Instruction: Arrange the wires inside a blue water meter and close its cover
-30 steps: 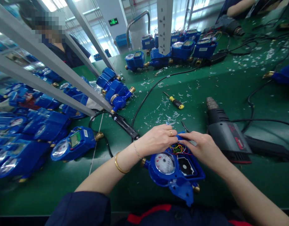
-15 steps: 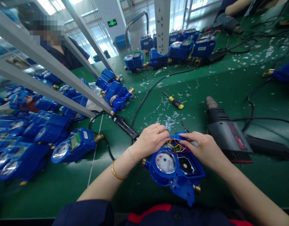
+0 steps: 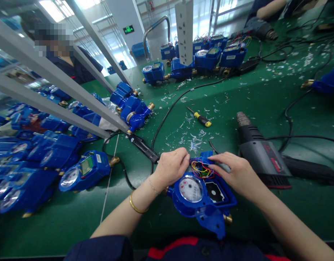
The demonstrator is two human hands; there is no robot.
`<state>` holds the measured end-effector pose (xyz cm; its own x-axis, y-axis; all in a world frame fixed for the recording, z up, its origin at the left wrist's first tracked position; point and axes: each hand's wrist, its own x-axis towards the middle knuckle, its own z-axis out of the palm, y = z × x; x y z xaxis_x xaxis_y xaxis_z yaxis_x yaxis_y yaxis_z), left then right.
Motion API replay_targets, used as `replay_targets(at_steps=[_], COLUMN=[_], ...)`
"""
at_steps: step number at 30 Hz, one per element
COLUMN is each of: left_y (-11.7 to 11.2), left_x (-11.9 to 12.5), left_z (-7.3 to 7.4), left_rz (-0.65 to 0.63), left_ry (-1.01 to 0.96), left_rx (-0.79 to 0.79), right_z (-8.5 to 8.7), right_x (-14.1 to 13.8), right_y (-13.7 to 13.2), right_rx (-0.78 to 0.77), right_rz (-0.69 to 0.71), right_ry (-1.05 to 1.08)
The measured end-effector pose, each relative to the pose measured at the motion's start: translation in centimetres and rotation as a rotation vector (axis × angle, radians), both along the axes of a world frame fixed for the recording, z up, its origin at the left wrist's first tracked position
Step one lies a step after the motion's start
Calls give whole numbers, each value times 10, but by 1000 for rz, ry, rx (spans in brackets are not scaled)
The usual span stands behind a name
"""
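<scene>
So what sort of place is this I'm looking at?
Probably a factory workshop that assembles or repairs water meters. An open water meter shows its coloured wires, many more blue meters crowd the left side, and a heat gun lies on the bench.

The water meter (image 3: 180,207) before me has a smooth, glossy blue shell, its dial (image 3: 190,187) shining under a clear cover. Its end fitting (image 3: 228,219) looks like bright brass, and the thin wires (image 3: 201,169) wear coloured plastic insulation. The heat gun (image 3: 264,157) is mostly satiny grey plastic, with a dull metal nozzle (image 3: 243,119). My screwdriver's handle (image 3: 204,120) looks like yellow and black plastic. The green table (image 3: 141,224) is smooth with a soft sheen. My bangle (image 3: 134,203) is polished gold-coloured metal; my sleeve (image 3: 101,248), matt navy cloth.
</scene>
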<state>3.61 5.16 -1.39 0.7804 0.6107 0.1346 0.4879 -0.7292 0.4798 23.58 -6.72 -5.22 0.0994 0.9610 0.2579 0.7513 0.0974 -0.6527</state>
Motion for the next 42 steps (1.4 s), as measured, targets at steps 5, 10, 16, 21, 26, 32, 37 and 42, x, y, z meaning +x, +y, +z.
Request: replay_targets(at_steps=[5,10,16,21,26,32,37,42], left_y=[4,22,20,17,10,8,8,5], left_x=[-2,-9,-4,2,7,8,7,8], left_z=[-5,7,17,18,19,23,24,22], left_rz=[289,370,160,131,194,146,89,119], left_ry=[-33,-29,-120,-191,-267,-230,-182,-198], left_rx=[-56,-161,-829,-1172,-1142,-1290,-1320,-1334], right_z=[1,0,13,27,27,24,20,19], right_x=[-3,2,3,-15,-31,-29,-27,-27], right_y=[-1,-3,3,17,24,18,15,14], right_rx=[40,7,-40,16,-64,-20,-35,70], right_rz=[21,14,14,3,69,77,134,142], right_ry=[-71,-45,55,157,258,329,436,380])
